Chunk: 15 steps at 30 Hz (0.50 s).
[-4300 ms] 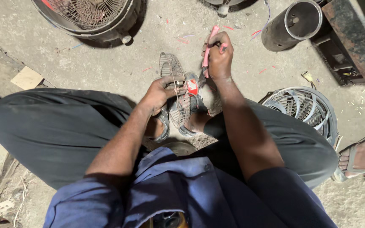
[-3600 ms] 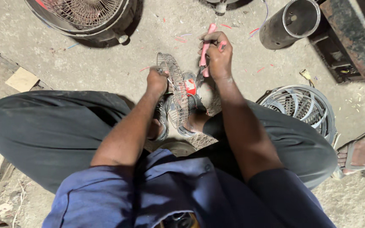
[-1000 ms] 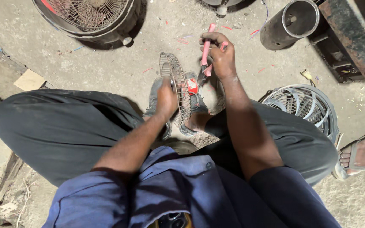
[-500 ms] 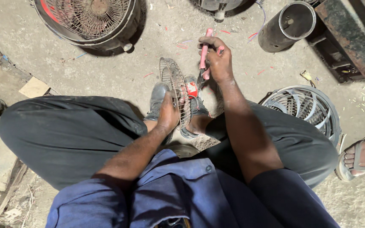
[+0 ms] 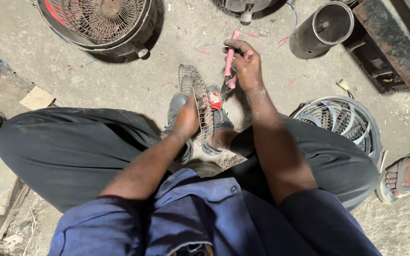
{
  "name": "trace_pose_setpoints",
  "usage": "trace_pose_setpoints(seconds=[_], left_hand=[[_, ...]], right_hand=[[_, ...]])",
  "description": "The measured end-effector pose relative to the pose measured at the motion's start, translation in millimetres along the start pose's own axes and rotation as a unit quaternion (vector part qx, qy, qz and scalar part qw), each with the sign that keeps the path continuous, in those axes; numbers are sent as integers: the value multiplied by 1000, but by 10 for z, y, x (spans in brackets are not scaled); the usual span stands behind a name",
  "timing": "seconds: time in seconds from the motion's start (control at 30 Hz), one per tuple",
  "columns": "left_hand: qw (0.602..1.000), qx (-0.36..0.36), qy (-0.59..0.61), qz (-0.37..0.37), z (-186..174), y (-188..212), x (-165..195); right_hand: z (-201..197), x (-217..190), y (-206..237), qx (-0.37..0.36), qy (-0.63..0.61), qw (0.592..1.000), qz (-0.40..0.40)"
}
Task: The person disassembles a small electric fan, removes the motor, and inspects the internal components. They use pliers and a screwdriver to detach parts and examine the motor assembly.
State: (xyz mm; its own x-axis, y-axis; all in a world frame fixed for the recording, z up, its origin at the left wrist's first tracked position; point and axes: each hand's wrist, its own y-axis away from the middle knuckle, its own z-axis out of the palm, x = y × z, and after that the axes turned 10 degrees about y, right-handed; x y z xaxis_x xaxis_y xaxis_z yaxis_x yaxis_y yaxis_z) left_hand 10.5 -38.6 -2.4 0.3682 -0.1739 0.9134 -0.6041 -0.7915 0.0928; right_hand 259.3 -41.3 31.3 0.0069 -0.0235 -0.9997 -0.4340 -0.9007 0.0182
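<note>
Down nearest the camera, a blue shirt and dark trousers fill the lower frame, the person sitting low with knees spread over the concrete floor [image 5: 134, 80]. The left hand [image 5: 187, 118] is closed around the rim of a small round wire fan guard [image 5: 196, 97], holding it on edge between the legs, just beside a grey shoe [image 5: 176, 114]. A little farther out, the right hand [image 5: 246, 66] is clenched on the red handles of a pair of pliers [image 5: 229, 64], whose nose points down toward the red hub [image 5: 215, 101] at the guard's middle; whether the tips actually bite the wire there is too small to tell. To work this well, I judge that the left hand should keep the guard braced firmly against the foot so it cannot spin or fold, while the pliers grip close to the hub and turn in short, controlled twists rather than one hard wrench, since thin rusty wire looks likely to snap or slip. To the right lies a larger grey fan grille [image 5: 340, 123], with another person's sandalled foot [image 5: 406, 173] beyond it at the floor's right edge. Farthest off, near the top edge, stand a big rusty fan cage [image 5: 100, 21] and a dark metal cylinder [image 5: 321, 31].
</note>
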Motion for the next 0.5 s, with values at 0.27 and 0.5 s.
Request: trace_pose_setpoints(seconds=[0.27,0.5], left_hand=[[968,-128,-86,-200,26,190,-104],[998,-68,-2,-8,-10,66,-55]], right_hand=[[57,-86,21,-18,-2,1000,18],[199,17,53,59,-7,995,-77]])
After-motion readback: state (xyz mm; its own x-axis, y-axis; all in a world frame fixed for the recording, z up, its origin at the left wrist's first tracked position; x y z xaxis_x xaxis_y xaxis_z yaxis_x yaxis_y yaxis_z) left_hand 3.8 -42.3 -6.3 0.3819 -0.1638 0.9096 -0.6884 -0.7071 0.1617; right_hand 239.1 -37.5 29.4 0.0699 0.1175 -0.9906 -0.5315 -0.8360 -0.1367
